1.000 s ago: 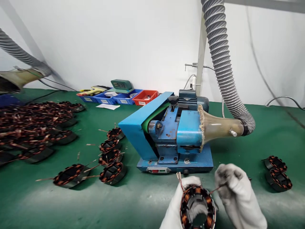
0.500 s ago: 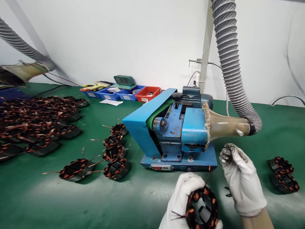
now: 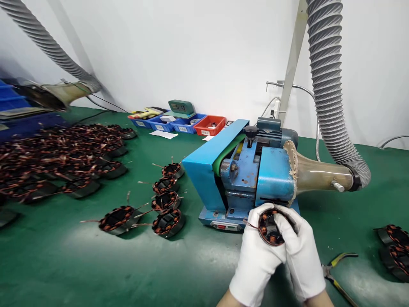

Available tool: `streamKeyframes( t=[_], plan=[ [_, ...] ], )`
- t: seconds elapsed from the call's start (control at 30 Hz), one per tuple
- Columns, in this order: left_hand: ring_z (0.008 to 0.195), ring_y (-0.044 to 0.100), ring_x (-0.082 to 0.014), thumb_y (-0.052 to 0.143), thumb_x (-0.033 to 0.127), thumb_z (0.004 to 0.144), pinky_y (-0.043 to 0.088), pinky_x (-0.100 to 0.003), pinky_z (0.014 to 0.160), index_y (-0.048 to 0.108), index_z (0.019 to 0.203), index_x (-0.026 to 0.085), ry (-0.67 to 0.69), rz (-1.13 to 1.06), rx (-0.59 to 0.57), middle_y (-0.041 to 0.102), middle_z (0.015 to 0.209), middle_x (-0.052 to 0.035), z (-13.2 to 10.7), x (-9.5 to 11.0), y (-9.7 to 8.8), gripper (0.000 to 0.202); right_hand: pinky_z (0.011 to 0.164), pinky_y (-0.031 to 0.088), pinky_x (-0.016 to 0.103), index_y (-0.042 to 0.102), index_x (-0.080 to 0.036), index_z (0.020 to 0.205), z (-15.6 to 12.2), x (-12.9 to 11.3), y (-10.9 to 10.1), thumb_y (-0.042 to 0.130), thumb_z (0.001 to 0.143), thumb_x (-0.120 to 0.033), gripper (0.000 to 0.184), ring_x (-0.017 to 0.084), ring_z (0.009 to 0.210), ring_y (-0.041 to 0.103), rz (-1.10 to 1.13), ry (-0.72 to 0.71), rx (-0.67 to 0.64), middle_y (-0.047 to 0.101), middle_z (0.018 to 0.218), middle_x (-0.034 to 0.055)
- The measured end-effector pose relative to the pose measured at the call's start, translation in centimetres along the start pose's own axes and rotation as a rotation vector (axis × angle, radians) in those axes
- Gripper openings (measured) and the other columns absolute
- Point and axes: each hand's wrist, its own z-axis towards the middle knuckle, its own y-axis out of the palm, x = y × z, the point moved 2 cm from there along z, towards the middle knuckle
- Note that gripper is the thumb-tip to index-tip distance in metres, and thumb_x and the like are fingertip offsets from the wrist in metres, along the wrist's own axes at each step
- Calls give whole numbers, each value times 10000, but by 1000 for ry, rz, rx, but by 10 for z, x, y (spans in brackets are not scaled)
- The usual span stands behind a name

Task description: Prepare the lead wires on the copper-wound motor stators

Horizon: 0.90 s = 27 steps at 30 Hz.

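A ring-shaped motor stator (image 3: 266, 228) with copper windings and a dark rim is held up at the front of the blue belt machine (image 3: 275, 166). My left hand (image 3: 257, 262), in a white glove, grips its left side and underside. My gloved right hand (image 3: 302, 249) closes on its right side, with fingers reaching over the ring's opening. Thin wire ends stick out at the stator's left. Both hands are close to the slot under the machine's blue cover; whether the stator touches the machine I cannot tell.
Yellow-handled pliers (image 3: 330, 269) lie right of my hands. Two stators (image 3: 396, 251) sit at the right edge. Several more stand left of the machine, beside a large pile (image 3: 64, 162). Small bins (image 3: 209, 125) line the wall. A grey hose (image 3: 326, 76) joins the machine's funnel (image 3: 319, 172).
My right hand has come left from beside the machine onto the stator. The stator and my left hand have moved up towards the machine. The view has shifted left, and the pliers now show.
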Motion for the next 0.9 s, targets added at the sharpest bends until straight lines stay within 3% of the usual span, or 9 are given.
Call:
streamKeyframes(
  t=[0.37,0.5,0.57,0.7,0.83,0.9],
  plan=[
    [912,644,-249,733,142,414,506,-372,854,539,894,203,-95,-81,6,654,983,-68,0,4,3,521,821,503,347,710,-204,933,-6,-9,-1,570,825,-343,224,244,902,651,68,24,25,712,960,71],
    [785,656,-216,690,236,594,542,-338,716,550,805,215,-81,-89,-74,651,798,-31,-13,-1,-10,254,810,501,321,716,-216,922,-24,-3,-4,569,815,-341,220,241,907,652,8,0,25,710,970,68],
    [770,649,-201,654,234,630,540,-331,715,564,791,217,-50,-72,-102,648,803,-27,-22,-2,-16,185,810,502,319,719,-218,919,-35,1,-6,578,799,-325,214,247,922,651,-7,-33,45,709,992,72],
    [912,626,-239,687,120,456,505,-372,855,583,887,221,5,-17,-67,634,979,-42,-25,0,-18,454,814,515,321,729,-212,924,-32,3,-3,581,806,-301,209,244,911,663,-2,-51,14,720,973,76],
    [904,640,-262,691,190,438,511,-409,854,533,881,200,-118,-90,23,645,988,-86,-6,2,-6,470,837,512,368,726,-190,938,-9,-2,3,562,831,-343,248,257,913,662,10,5,29,724,971,90],
    [910,644,-270,708,196,416,508,-413,870,524,889,185,-107,-86,9,647,1004,-109,2,4,1,508,835,516,384,728,-181,931,-1,-5,4,574,822,-371,268,264,904,664,36,24,46,729,965,99]
  ],
)
